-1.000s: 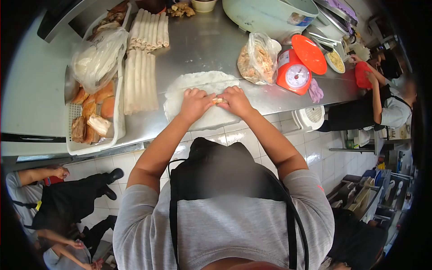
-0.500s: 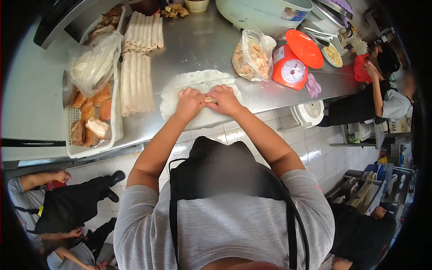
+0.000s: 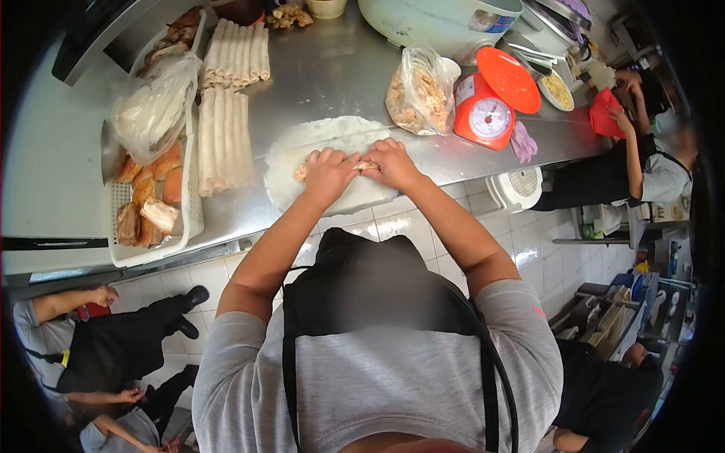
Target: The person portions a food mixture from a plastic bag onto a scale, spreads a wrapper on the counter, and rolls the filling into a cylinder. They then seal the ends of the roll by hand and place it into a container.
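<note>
A pale, thin sheet [image 3: 332, 134] lies flat on the steel counter. Across it runs a line of chunky orange-white filling [image 3: 301, 173], which shows left of my left hand and between both hands. My left hand [image 3: 331, 174] is closed over the filling with its fingers curled down. Close by on the right, my right hand [image 3: 391, 163] presses on the filling's other end with curled fingers. Long pale rolls [image 3: 224, 140] lie side by side left of the sheet, with shorter rolls [image 3: 236, 54] behind them.
At the left a white basket [image 3: 195, 204] holds brown pieces and a plastic bag. Behind right stand a bag of filling [image 3: 418, 94], a red scale [image 3: 487, 117] and a large pale tub [image 3: 430, 23]. Purple gloves [image 3: 522, 142] lie at the counter edge. Several people are nearby.
Both hands have shifted slightly right along the sheet. More filling now shows left of my left hand and between the hands. At the right, a co-worker's hands and red bag have moved.
</note>
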